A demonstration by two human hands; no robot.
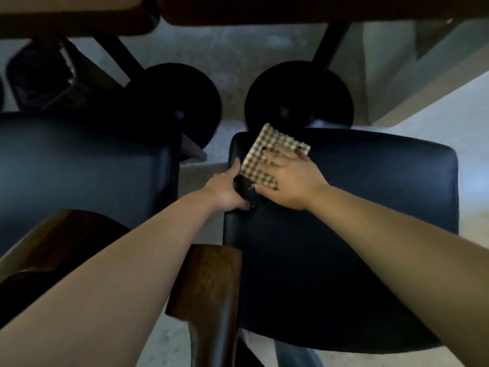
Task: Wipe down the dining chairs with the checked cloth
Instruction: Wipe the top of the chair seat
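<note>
The checked cloth point(267, 157), beige and brown, lies flat on the black padded seat point(357, 234) of the right-hand dining chair, at the seat's far left corner, with its far tip reaching just past the seat's far edge. The right hand point(287, 180) rests palm down on the cloth, fingers straight and slightly spread, pressing it onto the upholstery; the thumb points toward the left edge of the seat. The left hand point(227, 189) grips the left edge of the same seat just beside the cloth, its thumb lying on top near the cloth's edge and its fingers curled under or around the rim, though motion blur hides their exact lie. A second black chair seat point(79, 165) stands to the left, apart from the first, with a gap of concrete floor point(232, 83) between them. Two wooden chair backs point(209, 287) show at the near edge. Beyond the seats, two round black table bases point(299, 96) stand on the floor beneath a wooden tabletop point(238, 9).
</note>
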